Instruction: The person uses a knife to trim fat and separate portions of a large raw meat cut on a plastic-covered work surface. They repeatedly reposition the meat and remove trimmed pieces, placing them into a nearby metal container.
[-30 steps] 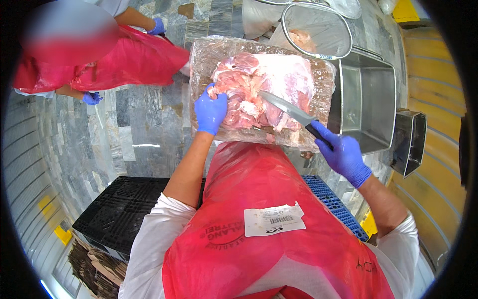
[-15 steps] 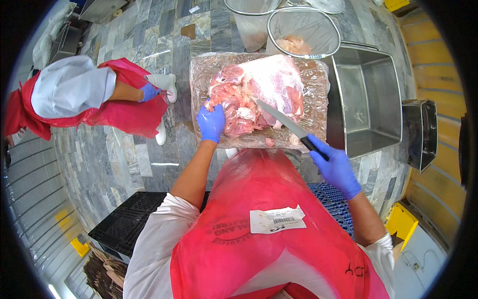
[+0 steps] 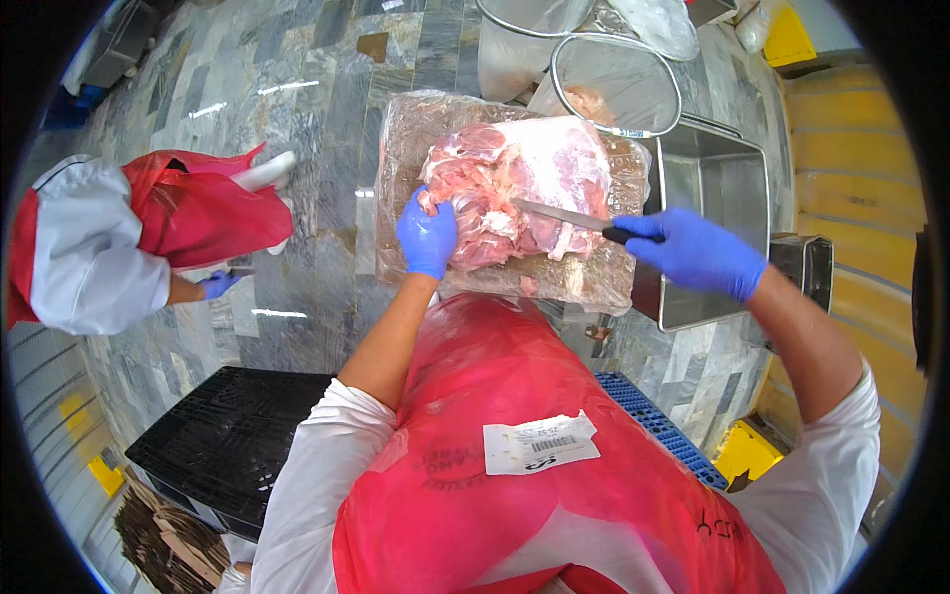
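A big cut of raw pink meat with a white fatty side (image 3: 554, 168) lies on a plastic-wrapped board (image 3: 406, 139) in front of me. My left hand (image 3: 427, 238), in a blue glove, has its fingers closed on a small flap at the meat's left edge. My right hand (image 3: 693, 252), also gloved, grips the black handle of a long knife (image 3: 559, 214) that lies nearly level, its tip at the middle of the meat where the loose pink tissue meets the paler part.
Two hooped clear bags (image 3: 663, 109) stand behind the board, steel bins (image 3: 717, 183) at its right. At left a co-worker (image 3: 168, 228) in a red apron stands on the tiled floor. A black pallet (image 3: 208, 436) and blue pallet (image 3: 663, 426) are low on either side.
My right hand has risen and turned, bringing the knife flatter, with its tip still in the meat. My left hand keeps its hold. The co-worker at left has changed posture and moved.
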